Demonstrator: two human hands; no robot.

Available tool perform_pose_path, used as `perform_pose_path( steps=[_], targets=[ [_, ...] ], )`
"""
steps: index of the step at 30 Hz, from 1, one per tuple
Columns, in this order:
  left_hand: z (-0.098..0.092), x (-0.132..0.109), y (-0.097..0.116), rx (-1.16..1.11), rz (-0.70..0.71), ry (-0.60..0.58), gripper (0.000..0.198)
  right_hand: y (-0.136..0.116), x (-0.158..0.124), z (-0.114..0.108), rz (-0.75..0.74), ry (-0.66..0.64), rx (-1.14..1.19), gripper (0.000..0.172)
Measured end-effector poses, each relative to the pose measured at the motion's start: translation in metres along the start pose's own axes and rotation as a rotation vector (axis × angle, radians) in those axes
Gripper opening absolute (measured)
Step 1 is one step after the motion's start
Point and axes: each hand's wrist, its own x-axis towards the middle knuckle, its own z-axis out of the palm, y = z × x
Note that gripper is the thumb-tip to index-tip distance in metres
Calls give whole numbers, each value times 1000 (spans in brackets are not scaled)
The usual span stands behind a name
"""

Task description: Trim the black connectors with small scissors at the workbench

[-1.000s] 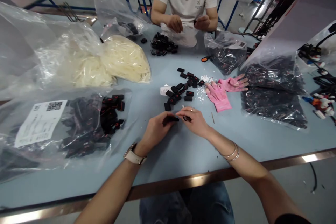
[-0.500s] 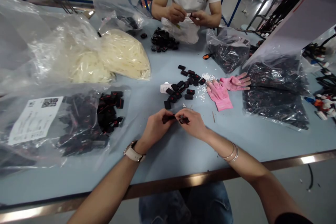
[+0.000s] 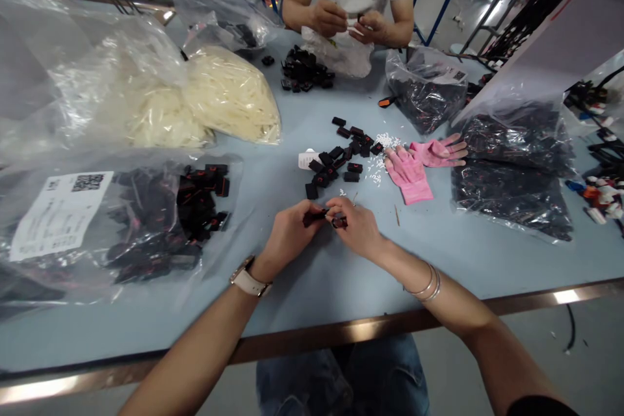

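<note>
Close together over the near part of the blue table (image 3: 312,292), my two hands meet fingertip to fingertip. My left hand (image 3: 294,229) is closed on a small black plastic part (image 3: 316,215), partly covered by the fingers. My right hand (image 3: 355,227) is pinched against that part's right end, with another dark piece (image 3: 340,222) showing under its fingers. Just beyond lie several loose black plastic parts (image 3: 330,172), some with red marks. Tiny white pieces (image 3: 389,141) are scattered to their right, beside a pair of pink gloves (image 3: 409,179).
On the left lie an open bag of black parts (image 3: 146,227) and a bag of cream-coloured pieces (image 3: 234,97). Bags of dark parts (image 3: 509,175) stand on the right. Across the table, a co-worker's hands (image 3: 329,18) handle a small part behind a black pile (image 3: 305,68).
My hands stay joined around the black part, with only slight finger movement. The co-worker's hands have shifted a little. The whole view has moved slightly.
</note>
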Motion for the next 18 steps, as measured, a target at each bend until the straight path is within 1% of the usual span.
perform_pose_path(
  steps=[3, 5, 9, 14, 18],
  targets=[
    [0, 0, -1, -12, -33, 1, 11, 3, -1, 2, -65, 59, -67, 32],
    [-1, 1, -1, -23, -65, 1, 12, 6, -2, 4, -114, 65, -88, 33],
    [-2, 1, 1, -19, -99, 8, 7, 6, -2, 4, -158, -14, -123, 38],
    [-1, 1, 4, 2, -118, 20, 4, -4, -1, 0, -95, -115, -167, 42],
    [0, 1, 3, 0, -113, 13, 5, -7, 0, -2, -79, -150, -163, 40]
  ],
)
